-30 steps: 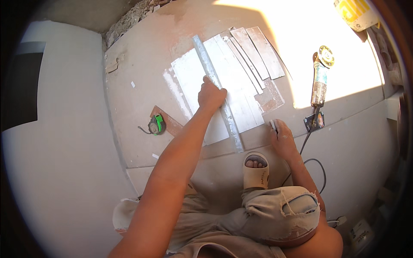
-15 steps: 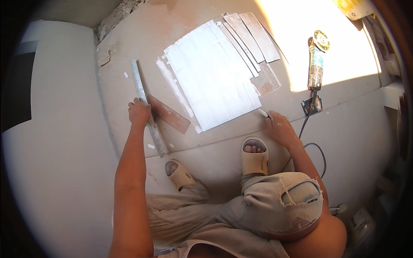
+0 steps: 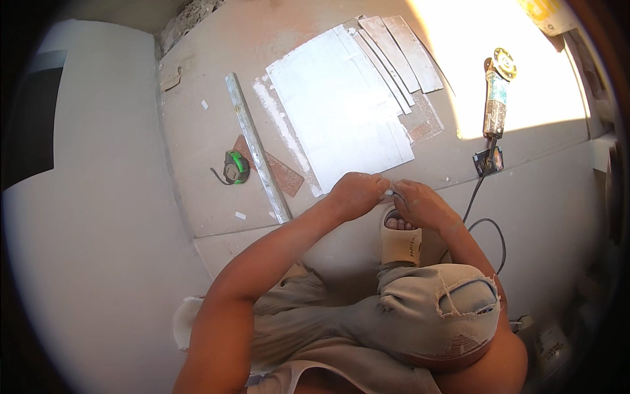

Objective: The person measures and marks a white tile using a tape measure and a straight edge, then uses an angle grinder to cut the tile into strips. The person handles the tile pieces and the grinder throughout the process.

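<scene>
My left hand (image 3: 359,195) and my right hand (image 3: 425,205) meet just off the near corner of a large white tile (image 3: 344,118). Their fingers are closed together around a small white stick (image 3: 389,192); most of it is hidden, so its exact kind is unclear. To the left, a long metal bar (image 3: 252,134) lies across a reddish-brown tile strip (image 3: 283,176). A green and black tape measure (image 3: 235,168) rests on the floor beside the bar, its tape end poking out.
Narrow cut tile strips (image 3: 388,56) overlap the white tile's right side. An angle grinder (image 3: 497,98) lies at the right, its cord (image 3: 499,240) curling toward me. A white wall (image 3: 108,164) bounds the left. My sandalled foot (image 3: 400,238) is just below my hands.
My left hand has left the metal bar and moved right to join my right hand at the white stick. The tape measure now shows on the floor. The bar has shifted slightly right and away.
</scene>
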`<state>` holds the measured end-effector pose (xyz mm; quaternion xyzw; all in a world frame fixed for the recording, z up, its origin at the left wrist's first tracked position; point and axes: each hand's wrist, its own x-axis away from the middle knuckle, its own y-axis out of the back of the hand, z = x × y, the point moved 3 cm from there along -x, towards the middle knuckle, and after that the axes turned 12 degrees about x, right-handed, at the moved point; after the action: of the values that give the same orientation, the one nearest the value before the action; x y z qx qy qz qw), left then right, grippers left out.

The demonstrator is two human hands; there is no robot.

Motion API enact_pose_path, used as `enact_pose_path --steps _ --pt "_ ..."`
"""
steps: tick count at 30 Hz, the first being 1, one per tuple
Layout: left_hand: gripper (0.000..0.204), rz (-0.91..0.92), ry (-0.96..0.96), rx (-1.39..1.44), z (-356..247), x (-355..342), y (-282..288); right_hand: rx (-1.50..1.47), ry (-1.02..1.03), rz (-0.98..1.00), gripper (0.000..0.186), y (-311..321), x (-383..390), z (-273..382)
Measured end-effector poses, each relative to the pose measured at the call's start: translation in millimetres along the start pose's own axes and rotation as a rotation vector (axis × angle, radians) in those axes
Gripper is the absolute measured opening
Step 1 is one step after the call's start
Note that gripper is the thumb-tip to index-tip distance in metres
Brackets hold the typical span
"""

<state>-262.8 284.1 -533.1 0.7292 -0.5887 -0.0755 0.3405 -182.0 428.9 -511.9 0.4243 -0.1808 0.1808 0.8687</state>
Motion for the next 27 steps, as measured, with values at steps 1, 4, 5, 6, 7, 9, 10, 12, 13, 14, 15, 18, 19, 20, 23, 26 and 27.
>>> enact_pose_path --steps 1,4,5,6,7,9,10,12,13,14,15,18,19,20,23,26,27 --pt "0.024 0.015 0.032 0.009 1 0 1 0.014 -0.014 -0.007 0.017 -2 0 -3" --pt "0.02 0.017 0.069 0.019 4 0 0 0.071 0.054 -0.002 0.014 -7 -5 -7" --pt "0.02 -0.01 0.055 -0.005 9 3 1 0.077 0.065 -0.006 0.013 -8 -9 -6" --pt "0.02 -0.037 0.036 -0.023 11 3 4 0.087 0.069 -0.008 0.012 -7 -13 -6" --pt "0.021 0.007 0.11 -0.018 9 0 9 0.096 0.063 -0.011 0.011 -5 -15 -10" --pt "0.023 0.092 0.268 -0.023 7 -2 23 0.186 0.079 -0.06 0.011 5 -19 -22" --pt "0.024 0.064 0.277 0.02 12 1 27 0.229 0.094 -0.086 0.011 11 -22 -25" --pt "0.024 0.005 0.299 0.105 25 9 32 0.091 0.127 -0.348 0.012 32 -18 -24" --pt "0.025 -0.031 0.238 0.149 27 12 37 0.021 0.145 -0.478 0.013 43 -16 -22" --pt "0.026 -0.047 0.302 0.236 30 15 37 -0.21 0.064 -0.475 0.015 48 -18 -26" --pt "0.026 -0.062 0.363 0.326 26 15 41 -0.44 -0.021 -0.467 0.018 52 -21 -29" --pt "0.028 -0.097 0.357 0.462 25 13 39 -0.838 -0.079 -0.482 0.021 55 -27 -28" --pt "0.029 -0.107 0.322 0.485 24 12 39 -0.922 -0.064 -0.496 0.022 56 -27 -27" --pt "0.029 -0.104 0.329 0.489 24 11 38 -0.935 -0.065 -0.505 0.022 55 -27 -28" --pt "0.029 -0.099 0.345 0.508 14 8 39 -0.95 -0.07 -0.519 0.023 49 -28 -29" --pt "0.03 -0.11 0.316 0.515 16 9 36 -0.925 -0.075 -0.518 0.022 45 -28 -23" --pt "0.031 -0.12 0.286 0.503 14 8 36 -0.917 -0.078 -0.521 0.022 43 -28 -25"
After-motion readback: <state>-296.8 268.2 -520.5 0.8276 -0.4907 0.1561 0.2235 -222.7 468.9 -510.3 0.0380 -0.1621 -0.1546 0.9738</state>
